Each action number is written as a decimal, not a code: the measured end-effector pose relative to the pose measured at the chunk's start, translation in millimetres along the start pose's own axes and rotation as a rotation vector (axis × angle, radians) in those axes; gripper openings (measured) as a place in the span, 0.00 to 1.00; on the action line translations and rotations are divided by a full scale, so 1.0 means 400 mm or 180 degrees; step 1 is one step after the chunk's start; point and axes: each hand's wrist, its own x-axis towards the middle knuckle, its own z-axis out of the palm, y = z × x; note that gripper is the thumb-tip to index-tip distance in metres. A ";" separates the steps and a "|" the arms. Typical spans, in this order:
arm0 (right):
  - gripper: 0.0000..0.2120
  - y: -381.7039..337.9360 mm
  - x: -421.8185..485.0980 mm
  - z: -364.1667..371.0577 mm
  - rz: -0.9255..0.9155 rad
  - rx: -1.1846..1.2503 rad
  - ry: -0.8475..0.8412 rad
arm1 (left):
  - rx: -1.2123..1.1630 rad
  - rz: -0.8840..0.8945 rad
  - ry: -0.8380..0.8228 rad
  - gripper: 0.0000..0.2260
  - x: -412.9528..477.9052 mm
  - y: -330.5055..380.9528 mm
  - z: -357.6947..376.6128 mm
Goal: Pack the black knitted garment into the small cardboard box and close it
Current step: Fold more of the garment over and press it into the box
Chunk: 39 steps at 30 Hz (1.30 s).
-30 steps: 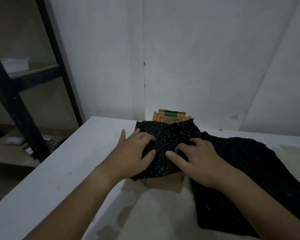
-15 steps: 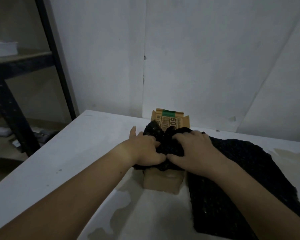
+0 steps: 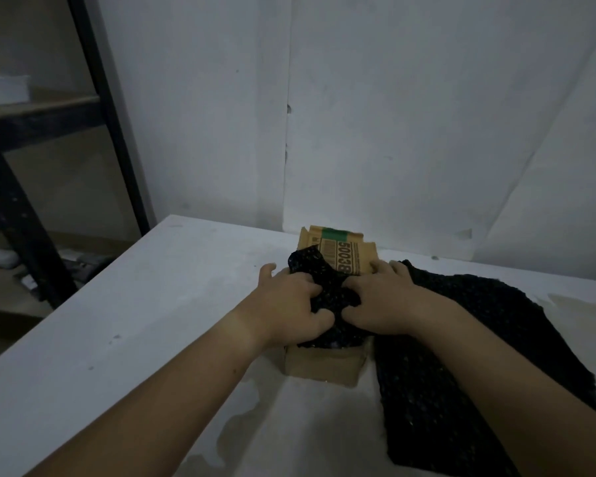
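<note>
A small cardboard box (image 3: 324,366) stands on the white table (image 3: 124,321), its printed rear flap (image 3: 341,251) upright. The black knitted garment (image 3: 461,356) is bunched into the box mouth at one end; most of it trails over the table to the right. My left hand (image 3: 289,304) and my right hand (image 3: 382,301) sit side by side on top of the box, fingers curled into the bunched knit and gripping it. The inside of the box is hidden by hands and fabric.
A white wall (image 3: 358,115) rises right behind the box. A dark metal shelving rack (image 3: 31,208) stands off the table's left edge, with small items on its lower shelf. Pale stains mark the table in front of the box.
The garment end that lay spread over the box is now bunched together between both hands and pushed lower, uncovering more of the rear flap. My fingers went from flat to curled.
</note>
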 end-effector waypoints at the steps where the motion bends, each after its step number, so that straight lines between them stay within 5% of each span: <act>1: 0.22 0.010 -0.012 -0.008 -0.0077 0.0012 0.0369 | -0.0001 0.0005 0.0009 0.14 0.001 0.000 0.000; 3: 0.22 0.029 -0.021 -0.017 -0.0105 -0.0004 0.0847 | 0.0000 -0.0001 0.0025 0.15 0.002 0.001 0.000; 8: 0.22 0.010 0.003 0.014 0.0000 -0.0016 -0.0011 | 0.0017 0.0058 0.0133 0.14 -0.001 0.004 0.000; 14: 0.09 0.053 -0.108 -0.068 -0.0427 0.0270 0.0977 | 0.0029 0.0000 0.0144 0.16 0.002 0.003 0.006; 21: 0.21 0.034 -0.160 -0.014 -0.0879 -0.0060 0.0458 | 0.0070 -0.0023 0.0083 0.17 0.002 0.006 0.002; 25: 0.04 0.006 -0.137 0.013 -0.0807 -0.0632 0.0151 | 0.0044 -0.0125 -0.0009 0.16 0.003 0.008 -0.004; 27: 0.05 0.011 -0.136 0.006 -0.0836 -0.0566 0.0080 | 0.0079 -0.0142 -0.0033 0.16 0.000 0.009 -0.007; 31: 0.12 0.036 -0.145 -0.010 -0.0796 -0.0320 0.0623 | 0.0062 -0.0169 -0.0120 0.15 0.000 0.009 -0.013; 39: 0.09 0.009 -0.128 0.051 -0.0785 -0.0495 0.0513 | 0.0128 -0.0155 0.0196 0.18 -0.023 0.027 -0.026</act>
